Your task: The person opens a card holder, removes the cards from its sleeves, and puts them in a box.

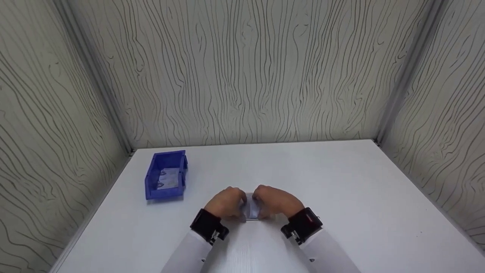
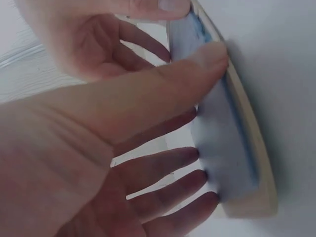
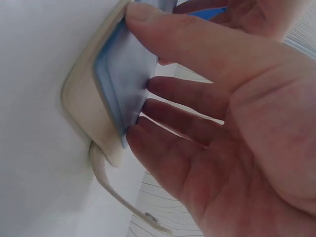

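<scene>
A flat cream card holder (image 3: pixel 81 101) lies low over the white table, with a bluish clear sleeve (image 3: pixel 129 74) on its upper side. From one corner, in the right wrist view, runs a thin cream strap (image 3: pixel 118 195) with a small metal snap near its tip. My left hand (image 1: pixel 227 203) pinches the left part, its thumb along the near edge and its fingertips at the far edge of the sleeve. On the other side, my right hand (image 1: pixel 278 201) grips it the same way. Between the hands, the sleeve's middle (image 1: pixel 253 208) shows in the head view.
A blue plastic bin (image 1: pixel 165 195) stands at the table's left, with pale flat pieces (image 1: pixel 169 178) inside. The white table (image 1: pixel 322 170) meets wood-patterned panels (image 1: pixel 242 76) at the back and on both sides.
</scene>
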Action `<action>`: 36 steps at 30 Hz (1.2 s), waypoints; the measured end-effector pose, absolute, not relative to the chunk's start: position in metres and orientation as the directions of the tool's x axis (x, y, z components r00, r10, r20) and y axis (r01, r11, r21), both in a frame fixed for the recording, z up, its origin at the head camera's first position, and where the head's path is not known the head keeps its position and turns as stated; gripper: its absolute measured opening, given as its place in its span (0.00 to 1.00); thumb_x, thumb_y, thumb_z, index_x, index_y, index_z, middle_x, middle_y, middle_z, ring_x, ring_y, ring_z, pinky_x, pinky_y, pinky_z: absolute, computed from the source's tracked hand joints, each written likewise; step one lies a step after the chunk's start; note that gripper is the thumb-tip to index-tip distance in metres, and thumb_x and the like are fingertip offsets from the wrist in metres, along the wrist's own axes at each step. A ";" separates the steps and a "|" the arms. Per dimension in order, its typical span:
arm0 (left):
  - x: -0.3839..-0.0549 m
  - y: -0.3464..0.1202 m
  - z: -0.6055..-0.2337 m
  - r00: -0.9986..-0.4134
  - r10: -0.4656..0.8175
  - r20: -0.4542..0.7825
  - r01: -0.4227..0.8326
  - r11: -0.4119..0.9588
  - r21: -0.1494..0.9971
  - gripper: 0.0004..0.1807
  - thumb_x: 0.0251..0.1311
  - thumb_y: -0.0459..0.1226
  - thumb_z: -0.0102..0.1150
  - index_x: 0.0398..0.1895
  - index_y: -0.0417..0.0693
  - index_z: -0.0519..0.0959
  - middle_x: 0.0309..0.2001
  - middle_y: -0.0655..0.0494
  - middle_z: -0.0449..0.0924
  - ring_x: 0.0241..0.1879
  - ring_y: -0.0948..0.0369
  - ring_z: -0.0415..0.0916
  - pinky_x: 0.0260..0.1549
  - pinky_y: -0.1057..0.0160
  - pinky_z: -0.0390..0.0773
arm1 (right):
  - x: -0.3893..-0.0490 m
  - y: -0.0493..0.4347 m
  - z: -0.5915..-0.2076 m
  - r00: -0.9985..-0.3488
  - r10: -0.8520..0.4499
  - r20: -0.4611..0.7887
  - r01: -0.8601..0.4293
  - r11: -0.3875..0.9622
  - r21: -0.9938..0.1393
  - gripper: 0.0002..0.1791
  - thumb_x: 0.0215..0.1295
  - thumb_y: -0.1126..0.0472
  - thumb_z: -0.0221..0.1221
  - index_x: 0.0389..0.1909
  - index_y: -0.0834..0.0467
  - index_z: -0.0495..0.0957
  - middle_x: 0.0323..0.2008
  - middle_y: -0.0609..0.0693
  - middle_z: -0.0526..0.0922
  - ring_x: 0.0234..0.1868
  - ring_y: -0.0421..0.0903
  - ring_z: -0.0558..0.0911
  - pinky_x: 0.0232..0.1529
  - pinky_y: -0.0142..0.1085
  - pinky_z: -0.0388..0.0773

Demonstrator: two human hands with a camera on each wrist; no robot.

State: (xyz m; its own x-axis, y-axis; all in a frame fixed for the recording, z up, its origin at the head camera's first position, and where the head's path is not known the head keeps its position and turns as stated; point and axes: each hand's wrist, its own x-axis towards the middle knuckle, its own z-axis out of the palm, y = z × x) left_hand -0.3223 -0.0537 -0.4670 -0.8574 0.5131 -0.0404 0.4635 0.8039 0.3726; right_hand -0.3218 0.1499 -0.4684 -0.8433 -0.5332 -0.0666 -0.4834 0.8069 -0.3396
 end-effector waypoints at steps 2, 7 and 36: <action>-0.324 -0.057 -0.466 -0.857 0.515 -0.028 0.469 0.800 0.373 0.27 0.42 0.32 0.89 0.50 0.39 0.91 0.48 0.47 0.93 0.45 0.58 0.86 0.52 0.56 0.88 | -0.322 0.149 -0.468 -0.854 -0.514 -0.078 -0.461 0.818 -0.344 0.25 0.50 0.65 0.82 0.50 0.63 0.87 0.48 0.53 0.87 0.45 0.44 0.82 0.53 0.43 0.86; -0.325 -0.059 -0.467 -0.864 0.503 -0.012 0.463 0.804 0.373 0.26 0.40 0.29 0.88 0.48 0.37 0.91 0.44 0.46 0.93 0.42 0.56 0.88 0.50 0.55 0.89 | -0.320 0.146 -0.467 -0.873 -0.477 -0.103 -0.415 0.837 -0.356 0.24 0.51 0.63 0.82 0.48 0.63 0.87 0.45 0.50 0.87 0.43 0.43 0.81 0.51 0.45 0.85; -0.323 -0.056 -0.467 -0.899 0.437 -0.013 0.400 0.834 0.379 0.25 0.37 0.31 0.90 0.42 0.37 0.89 0.33 0.53 0.88 0.31 0.62 0.75 0.40 0.60 0.85 | -0.307 0.138 -0.461 -0.887 -0.460 -0.050 -0.440 0.872 -0.215 0.18 0.55 0.68 0.78 0.47 0.59 0.87 0.35 0.50 0.88 0.34 0.43 0.76 0.43 0.43 0.84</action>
State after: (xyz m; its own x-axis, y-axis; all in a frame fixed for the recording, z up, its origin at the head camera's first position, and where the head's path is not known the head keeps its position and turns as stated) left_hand -0.3232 -0.0559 -0.4673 -0.8994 0.4369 -0.0125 0.4000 0.8343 0.3793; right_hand -0.3074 0.1377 -0.4614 -0.8865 -0.4600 -0.0497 -0.4404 0.8718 -0.2146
